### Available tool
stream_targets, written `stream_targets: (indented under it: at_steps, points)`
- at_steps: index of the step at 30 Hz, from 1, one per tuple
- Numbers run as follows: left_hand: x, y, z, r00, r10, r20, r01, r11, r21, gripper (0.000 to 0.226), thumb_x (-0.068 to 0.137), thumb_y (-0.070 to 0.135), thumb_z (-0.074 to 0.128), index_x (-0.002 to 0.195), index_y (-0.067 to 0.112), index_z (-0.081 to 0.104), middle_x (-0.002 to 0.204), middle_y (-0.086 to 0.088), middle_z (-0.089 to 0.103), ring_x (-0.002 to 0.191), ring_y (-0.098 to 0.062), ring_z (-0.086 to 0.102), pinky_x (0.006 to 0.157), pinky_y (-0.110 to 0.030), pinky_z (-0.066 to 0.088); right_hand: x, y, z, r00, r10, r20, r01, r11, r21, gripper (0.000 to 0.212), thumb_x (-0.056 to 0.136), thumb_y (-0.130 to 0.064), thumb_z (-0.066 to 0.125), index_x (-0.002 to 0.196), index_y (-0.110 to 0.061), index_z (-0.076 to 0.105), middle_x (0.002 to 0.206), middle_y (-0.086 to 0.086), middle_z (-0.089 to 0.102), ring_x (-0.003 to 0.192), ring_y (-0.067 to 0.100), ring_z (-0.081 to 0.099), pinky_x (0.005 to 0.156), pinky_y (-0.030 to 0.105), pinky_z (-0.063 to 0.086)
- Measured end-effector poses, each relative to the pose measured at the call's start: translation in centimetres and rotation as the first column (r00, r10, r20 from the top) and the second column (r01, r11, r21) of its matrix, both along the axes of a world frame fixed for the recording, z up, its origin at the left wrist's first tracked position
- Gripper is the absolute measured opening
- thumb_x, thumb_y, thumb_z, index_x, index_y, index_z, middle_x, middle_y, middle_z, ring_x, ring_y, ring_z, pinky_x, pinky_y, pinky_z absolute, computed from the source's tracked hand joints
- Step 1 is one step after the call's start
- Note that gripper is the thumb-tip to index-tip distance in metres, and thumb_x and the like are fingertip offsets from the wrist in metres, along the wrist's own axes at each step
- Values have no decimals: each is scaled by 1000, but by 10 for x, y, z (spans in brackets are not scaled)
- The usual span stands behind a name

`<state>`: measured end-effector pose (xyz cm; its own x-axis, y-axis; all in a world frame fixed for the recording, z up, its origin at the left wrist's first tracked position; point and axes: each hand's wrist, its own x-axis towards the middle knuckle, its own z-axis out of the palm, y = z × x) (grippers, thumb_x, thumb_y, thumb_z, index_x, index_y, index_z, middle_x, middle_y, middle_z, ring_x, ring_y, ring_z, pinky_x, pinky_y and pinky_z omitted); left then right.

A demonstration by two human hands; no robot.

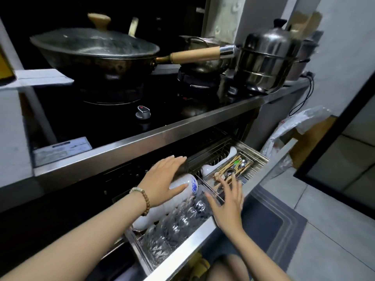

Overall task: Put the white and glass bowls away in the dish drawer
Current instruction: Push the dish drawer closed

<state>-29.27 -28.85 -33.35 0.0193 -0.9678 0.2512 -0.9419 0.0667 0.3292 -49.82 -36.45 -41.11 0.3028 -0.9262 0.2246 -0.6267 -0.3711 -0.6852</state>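
Apparently white bowls [187,180] lie touching under the left hand [164,179].

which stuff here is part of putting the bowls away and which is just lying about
Job: white bowls, glass bowls, dish drawer, left hand, right hand.
Lying about: lidded wok, steamer pot, cutlery tray, stove knob.

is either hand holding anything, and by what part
Nothing is gripped: the left hand rests flat on the upper edge of the white ceramic bowls; the right hand is open over the clear glass bowls.
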Motion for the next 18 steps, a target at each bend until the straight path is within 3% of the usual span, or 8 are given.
stream_targets:
  at_steps: [4,7,12,18]
  points:
    - [13,18,47,970,-50,236,92,982,-167,67,88,51,48,144,21,28,150,3,34,142,-17,23,118,-37,15,6,25,-6,978,-159,136,142,981,129,73,81,-53,62,143,-47,24,158,-6,-23,145,17,-24,117,48,-1]
    - [31,23,74,952,27,305,46,972,-229,68,86,49,52,144,18,31,148,-1,36,141,-20,26,118,-38,16,10,27,-6,963,-190,189,150,967,208,78,80,-52,64,144,-48,20,156,-4,-28,144,16,-26,116,52,9]
    - [63,26,89,920,163,357,-131,985,-111,79,84,59,47,147,19,20,154,0,26,143,-18,17,118,-35,11,15,26,-5,967,-177,182,140,970,199,72,81,-53,62,143,-46,26,156,-11,-26,144,16,-27,114,56,15]
    - [70,29,79,925,160,346,-150,987,-57,77,83,65,42,145,22,27,152,3,30,142,-15,20,118,-34,16,29,18,-3,981,-131,143,104,977,185,66,83,-55,58,142,-49,28,155,-22,-22,143,20,-27,109,64,20]
